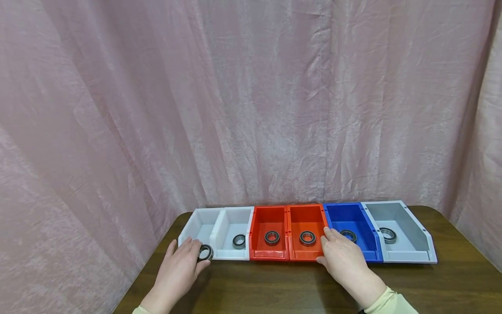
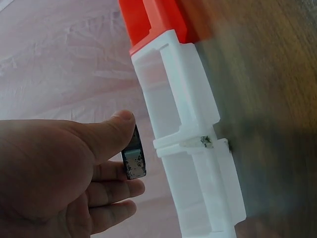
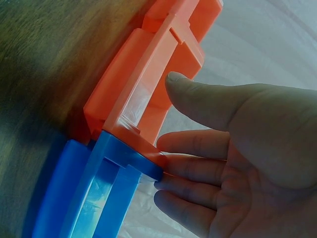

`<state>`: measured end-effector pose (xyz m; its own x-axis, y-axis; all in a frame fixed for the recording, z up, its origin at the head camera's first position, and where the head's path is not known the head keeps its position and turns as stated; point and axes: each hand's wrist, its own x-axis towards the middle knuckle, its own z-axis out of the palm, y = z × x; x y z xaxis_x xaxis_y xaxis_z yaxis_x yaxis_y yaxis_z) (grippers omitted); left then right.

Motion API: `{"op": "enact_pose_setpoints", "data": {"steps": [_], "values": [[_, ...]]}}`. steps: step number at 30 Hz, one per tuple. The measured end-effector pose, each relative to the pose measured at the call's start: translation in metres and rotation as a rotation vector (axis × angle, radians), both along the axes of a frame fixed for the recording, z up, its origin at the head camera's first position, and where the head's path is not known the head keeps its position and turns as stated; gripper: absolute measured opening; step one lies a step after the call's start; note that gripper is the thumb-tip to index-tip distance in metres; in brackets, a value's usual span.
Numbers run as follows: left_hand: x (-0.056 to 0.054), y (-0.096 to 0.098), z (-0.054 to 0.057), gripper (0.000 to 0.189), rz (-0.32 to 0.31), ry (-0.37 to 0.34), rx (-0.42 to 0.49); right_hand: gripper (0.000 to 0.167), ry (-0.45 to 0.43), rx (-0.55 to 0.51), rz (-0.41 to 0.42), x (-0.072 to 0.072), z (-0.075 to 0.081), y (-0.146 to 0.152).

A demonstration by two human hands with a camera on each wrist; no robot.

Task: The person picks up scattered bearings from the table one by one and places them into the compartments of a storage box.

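My left hand (image 1: 178, 267) pinches a ball bearing (image 1: 205, 252) between thumb and fingers, over the front of the leftmost white bin (image 1: 186, 231). In the left wrist view the held bearing (image 2: 133, 157) shows its shiny outer ring edge-on, apart from the bins. My right hand (image 1: 345, 261) is held at the front of the right red bin (image 1: 306, 213) and the blue bin (image 1: 345, 212). Its fingers look fairly straight with nothing in them, seen from the palm side in the right wrist view. A bearing (image 1: 307, 238) lies in that red bin; another bearing (image 1: 348, 236) in the blue bin is partly hidden.
The row of bins stands on a brown wooden table (image 1: 251, 288). Bearings also lie in the second white bin (image 1: 237, 218), the left red bin (image 1: 270, 213) and the grey bin (image 1: 408, 231). A pink curtain (image 1: 255, 109) hangs behind.
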<state>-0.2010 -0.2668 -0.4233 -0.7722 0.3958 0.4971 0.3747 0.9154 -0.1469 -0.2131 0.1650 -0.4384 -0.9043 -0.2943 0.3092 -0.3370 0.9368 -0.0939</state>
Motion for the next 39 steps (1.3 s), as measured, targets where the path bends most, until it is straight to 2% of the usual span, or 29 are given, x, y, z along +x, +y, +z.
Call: {"op": "enact_pose_setpoints", "data": {"steps": [17,39], "values": [[-0.013,-0.005,0.005,0.044,0.015,0.002,0.003,0.058,-0.008,0.005,-0.004,0.0,0.0,0.0],[-0.038,-0.01,0.006,0.041,0.057,-0.042,0.003,0.057,-0.003,0.002,0.0,0.001,0.001,0.001]]}}
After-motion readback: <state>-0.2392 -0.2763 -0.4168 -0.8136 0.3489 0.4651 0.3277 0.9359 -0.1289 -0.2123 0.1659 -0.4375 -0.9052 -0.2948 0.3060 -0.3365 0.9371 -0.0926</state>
